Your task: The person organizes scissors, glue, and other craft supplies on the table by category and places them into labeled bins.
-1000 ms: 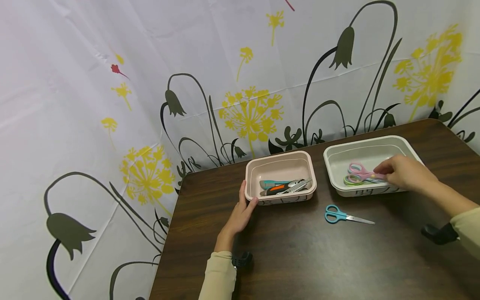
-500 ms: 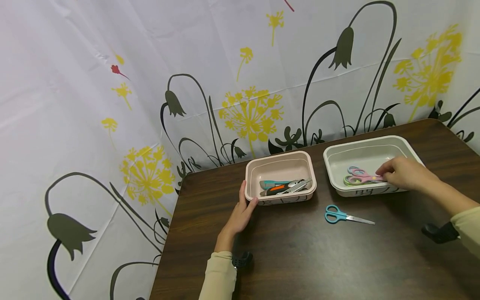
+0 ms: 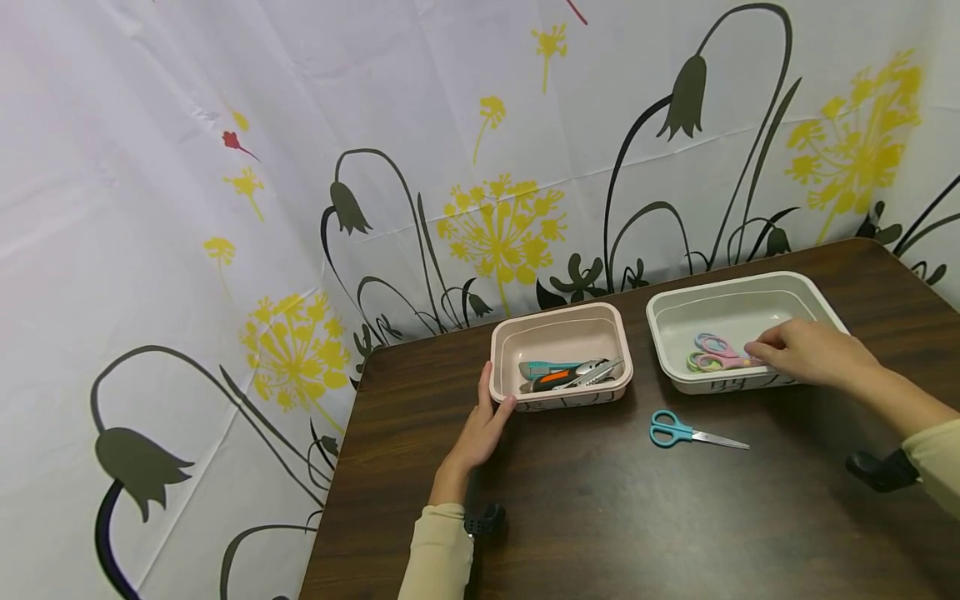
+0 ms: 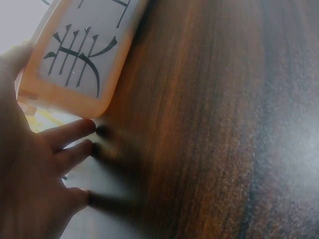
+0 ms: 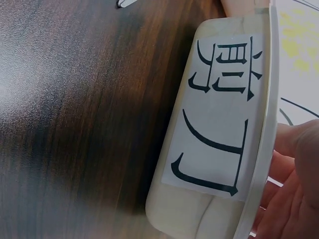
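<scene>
The left hand (image 3: 474, 432) rests at the near left corner of a pink plastic box (image 3: 555, 327), its fingers fairly straight against the side. Inside lie several utility knives (image 3: 558, 379), one orange and black, one teal. Over the front rim of a grey-white plastic box (image 3: 738, 304), the right hand (image 3: 810, 352) pinches pink scissors (image 3: 716, 360); their blades are hidden under it. Beside them in this box are light-blue and green scissor handles (image 3: 697, 359). Seen from the right wrist, the right hand (image 5: 294, 174) is partly behind the rim.
A pair of teal-handled scissors (image 3: 675, 429) lies on the dark wooden table (image 3: 600, 517) in front of the boxes. White labels (image 5: 214, 114) with black characters are on the box fronts. A flower-print cloth (image 3: 420, 108) hangs behind the table.
The right hand has lowered the pink scissors onto the other scissors in the grey-white box, then shifted slightly left. The left hand and the pink box have stayed in place.
</scene>
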A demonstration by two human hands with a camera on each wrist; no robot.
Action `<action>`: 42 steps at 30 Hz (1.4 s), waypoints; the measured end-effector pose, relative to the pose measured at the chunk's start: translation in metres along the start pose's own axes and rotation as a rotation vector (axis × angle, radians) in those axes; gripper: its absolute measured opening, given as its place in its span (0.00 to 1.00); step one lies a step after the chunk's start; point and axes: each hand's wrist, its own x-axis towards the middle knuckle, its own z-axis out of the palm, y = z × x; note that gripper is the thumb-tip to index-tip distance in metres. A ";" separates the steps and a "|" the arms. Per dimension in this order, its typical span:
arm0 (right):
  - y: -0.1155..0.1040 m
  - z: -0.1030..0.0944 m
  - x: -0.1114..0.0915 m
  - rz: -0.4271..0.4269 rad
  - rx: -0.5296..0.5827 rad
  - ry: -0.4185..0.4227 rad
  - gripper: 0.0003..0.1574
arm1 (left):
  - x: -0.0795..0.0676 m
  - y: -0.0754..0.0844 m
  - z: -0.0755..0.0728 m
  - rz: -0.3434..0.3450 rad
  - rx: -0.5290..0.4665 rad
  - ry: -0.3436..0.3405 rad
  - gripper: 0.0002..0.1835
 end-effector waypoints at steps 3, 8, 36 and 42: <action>-0.002 -0.001 -0.002 0.005 -0.004 0.005 0.27 | 0.000 0.001 0.000 0.000 0.001 0.002 0.41; -0.009 -0.004 -0.006 -0.006 -0.020 0.056 0.26 | 0.001 0.001 -0.001 0.001 0.007 0.001 0.41; -0.079 0.052 -0.048 -0.557 -0.121 0.570 0.18 | 0.001 0.001 -0.002 0.016 0.003 0.010 0.41; -0.074 0.083 -0.056 -0.496 -0.123 0.436 0.19 | -0.001 0.000 -0.001 0.005 -0.006 -0.004 0.42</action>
